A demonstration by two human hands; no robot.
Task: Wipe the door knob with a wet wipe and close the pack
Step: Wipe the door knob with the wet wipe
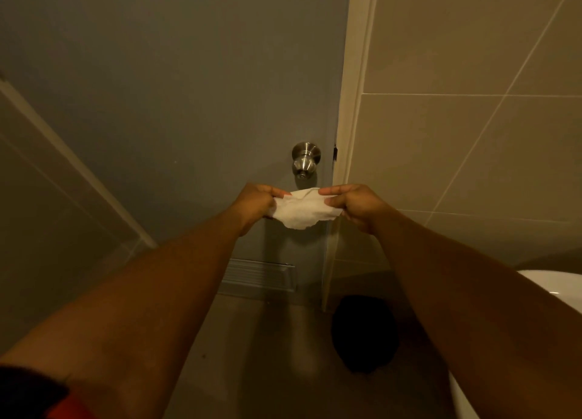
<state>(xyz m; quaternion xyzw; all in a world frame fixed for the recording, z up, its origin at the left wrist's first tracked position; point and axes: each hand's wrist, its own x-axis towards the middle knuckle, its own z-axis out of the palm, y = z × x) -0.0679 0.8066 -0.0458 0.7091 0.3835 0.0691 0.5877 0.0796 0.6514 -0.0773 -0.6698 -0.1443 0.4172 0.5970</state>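
Note:
A round silver door knob [304, 162] sticks out of the grey door [176, 103], near its right edge. Just below the knob, a crumpled white wet wipe [300, 210] is stretched between both hands. My left hand [255, 206] pinches its left end and my right hand [352, 206] pinches its right end. The wipe hangs a short way under the knob and does not touch it. The wipe pack is not in view.
A cream door frame [349, 135] and beige tiled wall [472, 119] stand to the right. A vent grille [261, 275] sits low in the door. A dark round object [362, 333] lies on the floor, and a white fixture rim [554, 284] shows at the lower right.

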